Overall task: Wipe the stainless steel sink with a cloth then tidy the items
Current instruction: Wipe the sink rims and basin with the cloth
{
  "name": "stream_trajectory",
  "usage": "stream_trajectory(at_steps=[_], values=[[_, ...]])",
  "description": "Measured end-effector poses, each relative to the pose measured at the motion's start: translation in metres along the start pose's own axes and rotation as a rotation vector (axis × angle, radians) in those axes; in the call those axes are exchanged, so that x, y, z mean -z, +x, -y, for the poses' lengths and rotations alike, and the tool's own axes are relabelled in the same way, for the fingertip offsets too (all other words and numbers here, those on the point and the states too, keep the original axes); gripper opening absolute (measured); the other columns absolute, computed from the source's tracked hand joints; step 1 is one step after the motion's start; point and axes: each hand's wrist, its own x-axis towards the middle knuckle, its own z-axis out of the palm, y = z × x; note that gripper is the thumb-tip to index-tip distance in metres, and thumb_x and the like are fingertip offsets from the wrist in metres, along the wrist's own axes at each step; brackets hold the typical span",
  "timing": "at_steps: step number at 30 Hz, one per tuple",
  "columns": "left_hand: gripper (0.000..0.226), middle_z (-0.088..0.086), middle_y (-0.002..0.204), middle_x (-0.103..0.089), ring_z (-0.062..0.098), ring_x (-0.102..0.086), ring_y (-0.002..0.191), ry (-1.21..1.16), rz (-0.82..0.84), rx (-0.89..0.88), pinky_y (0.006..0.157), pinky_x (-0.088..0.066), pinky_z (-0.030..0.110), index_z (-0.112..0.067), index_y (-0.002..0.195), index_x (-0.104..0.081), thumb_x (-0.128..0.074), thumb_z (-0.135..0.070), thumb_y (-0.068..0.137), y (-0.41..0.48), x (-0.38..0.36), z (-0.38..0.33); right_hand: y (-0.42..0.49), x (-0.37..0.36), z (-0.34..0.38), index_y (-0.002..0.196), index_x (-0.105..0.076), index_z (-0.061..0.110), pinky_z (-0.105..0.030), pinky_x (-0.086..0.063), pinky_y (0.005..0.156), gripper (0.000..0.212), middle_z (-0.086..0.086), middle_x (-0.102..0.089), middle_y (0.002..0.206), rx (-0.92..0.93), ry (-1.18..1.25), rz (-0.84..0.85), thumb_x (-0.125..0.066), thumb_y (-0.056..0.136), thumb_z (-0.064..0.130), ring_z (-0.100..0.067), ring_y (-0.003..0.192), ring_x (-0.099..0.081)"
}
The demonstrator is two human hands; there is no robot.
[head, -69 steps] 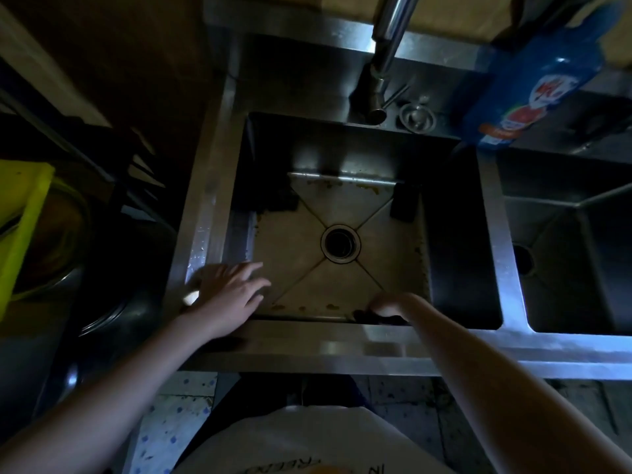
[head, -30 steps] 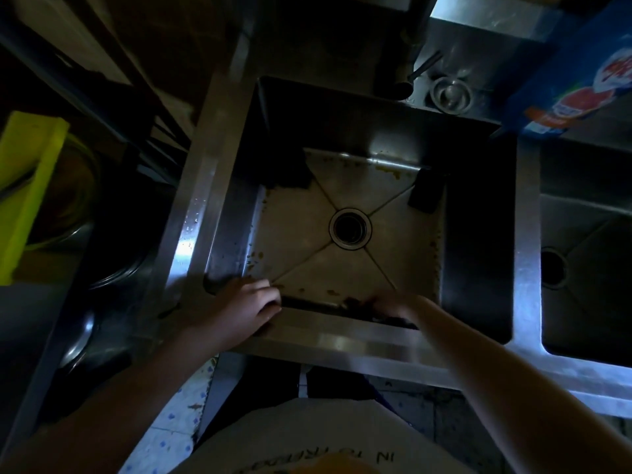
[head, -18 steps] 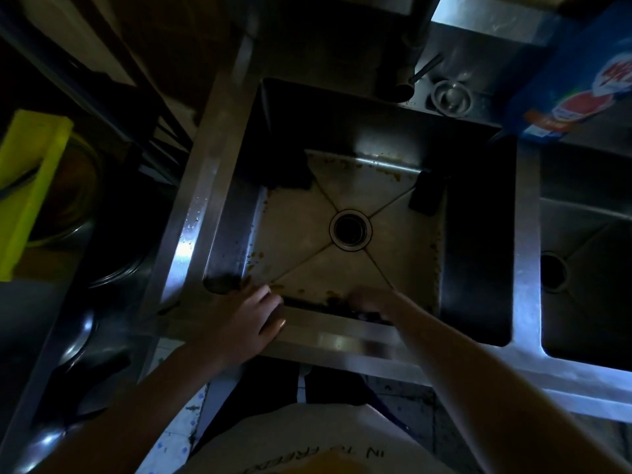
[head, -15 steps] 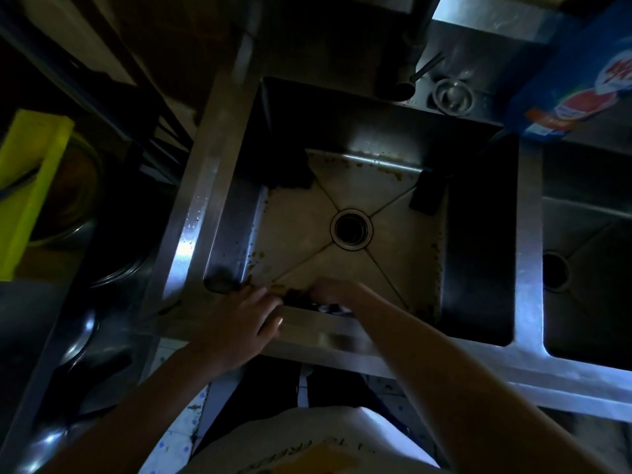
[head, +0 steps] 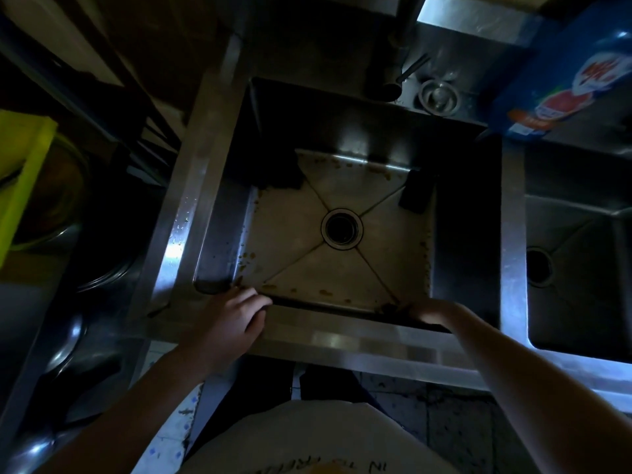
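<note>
The stainless steel sink (head: pixel 178 234) has a stained floor with brown specks around its drain (head: pixel 342 229). My left hand (head: pixel 229 319) lies flat on the front rim at the near left corner, fingers curled over the edge. Inside the basin, my right hand (head: pixel 434 313) presses against the front wall at the near right corner. It is closed on a dark cloth (head: pixel 390 306), of which only a small edge shows. Two dark items lie in the basin: one at the back left (head: pixel 273 176) and a block (head: pixel 415 193) at the back right.
A faucet (head: pixel 393 63) and a loose drain strainer (head: pixel 439 97) sit on the back deck. A blue detergent bottle (head: pixel 564 80) stands at the back right. A second basin (head: pixel 581 251) lies to the right. On the left, a yellow-green board (head: pixel 20 179) rests over metal bowls.
My right hand swept left along the front wall toward my left hand, then back to the near right corner. My left hand stayed on the front rim.
</note>
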Motion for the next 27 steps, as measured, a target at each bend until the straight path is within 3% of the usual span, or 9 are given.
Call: stream_trajectory(at_steps=[3, 6, 9, 12, 16, 19, 21, 25, 27], values=[[0.046, 0.003, 0.090, -0.067, 0.024, -0.062, 0.085, -0.012, -0.020, -0.015, 0.074, -0.038, 0.025, -0.013, 0.097, -0.070, -0.031, -0.033, 0.085, 0.001, 0.000, -0.001, -0.005, 0.003, -0.009, 0.145, -0.029, 0.005, -0.029, -0.029, 0.109, 0.053, -0.012, -0.033, 0.150, -0.056, -0.007, 0.016, -0.045, 0.099, 0.027, -0.028, 0.136, -0.034], [0.039, 0.001, 0.092, -0.067, 0.022, -0.062, 0.087, -0.012, -0.027, -0.007, 0.076, -0.036, 0.022, -0.014, 0.098, -0.069, -0.036, -0.029, 0.086, -0.001, -0.005, 0.003, -0.004, 0.000, 0.015, 0.129, -0.049, 0.011, -0.035, -0.039, 0.103, 0.042, -0.010, -0.053, 0.128, -0.037, -0.117, -0.026, -0.040, 0.100, 0.039, -0.031, 0.125, -0.047], [0.029, 0.000, 0.106, -0.064, 0.019, -0.059, 0.097, -0.056, -0.051, 0.038, 0.085, -0.037, 0.020, -0.015, 0.103, -0.068, -0.045, -0.019, 0.087, -0.005, -0.012, 0.011, 0.003, -0.009, 0.058, 0.108, -0.057, 0.013, -0.031, -0.037, 0.086, 0.034, 0.000, -0.052, 0.087, 0.002, -0.027, 0.101, -0.040, 0.099, 0.042, -0.018, 0.084, -0.052], [0.023, 0.001, 0.120, -0.058, 0.019, -0.058, 0.102, -0.062, -0.090, 0.092, 0.087, -0.044, 0.026, -0.015, 0.107, -0.067, -0.050, -0.011, 0.091, -0.009, -0.015, 0.021, 0.011, -0.017, 0.111, 0.113, -0.058, 0.006, -0.026, -0.036, 0.064, 0.028, 0.002, -0.046, 0.071, 0.095, 0.011, 0.156, -0.040, 0.101, 0.024, -0.011, 0.059, -0.039], [0.024, 0.009, 0.128, -0.054, 0.024, -0.061, 0.097, -0.010, -0.121, 0.169, 0.078, -0.050, 0.031, -0.011, 0.107, -0.066, -0.056, -0.004, 0.087, -0.014, -0.008, 0.037, 0.015, -0.028, 0.169, 0.128, -0.054, 0.004, -0.021, -0.030, 0.054, 0.033, 0.001, -0.043, 0.073, 0.223, 0.079, 0.167, -0.040, 0.098, 0.011, -0.008, 0.060, -0.036], [0.025, 0.004, 0.134, -0.049, 0.026, -0.055, 0.110, 0.030, -0.154, 0.240, 0.091, -0.046, 0.045, -0.017, 0.108, -0.065, -0.053, -0.008, 0.088, -0.014, 0.000, 0.048, 0.013, -0.034, 0.175, 0.124, -0.059, 0.009, -0.029, -0.037, 0.064, 0.038, -0.015, -0.056, 0.088, 0.272, 0.155, 0.161, -0.037, 0.095, 0.002, -0.018, 0.072, -0.044], [0.026, 0.004, 0.132, -0.050, 0.025, -0.052, 0.114, 0.050, -0.175, 0.236, 0.092, -0.041, 0.045, -0.019, 0.107, -0.065, -0.048, -0.013, 0.088, -0.013, 0.005, 0.051, 0.012, -0.032, 0.157, 0.119, -0.063, 0.017, -0.030, -0.036, 0.073, 0.036, -0.014, -0.062, 0.100, 0.269, 0.157, 0.141, -0.039, 0.095, 0.004, -0.018, 0.082, -0.047], [0.029, 0.006, 0.133, -0.051, 0.028, -0.052, 0.116, 0.029, -0.198, 0.248, 0.091, -0.040, 0.038, -0.015, 0.109, -0.065, -0.057, -0.002, 0.085, -0.010, 0.010, 0.053, 0.012, -0.019, 0.089, 0.075, -0.056, 0.031, -0.023, -0.036, 0.066, 0.035, 0.003, -0.056, 0.081, 0.141, -0.069, 0.083, -0.038, 0.100, 0.015, -0.011, 0.071, -0.047], [0.032, 0.007, 0.136, -0.047, 0.026, -0.048, 0.119, -0.035, -0.214, 0.263, 0.094, -0.036, 0.031, -0.012, 0.113, -0.063, -0.056, 0.001, 0.086, -0.005, 0.012, 0.054, 0.010, -0.013, 0.053, 0.092, -0.063, 0.024, -0.028, -0.041, 0.081, 0.026, -0.006, -0.064, 0.109, 0.064, -0.135, 0.033, -0.038, 0.101, 0.024, -0.019, 0.093, -0.055]])
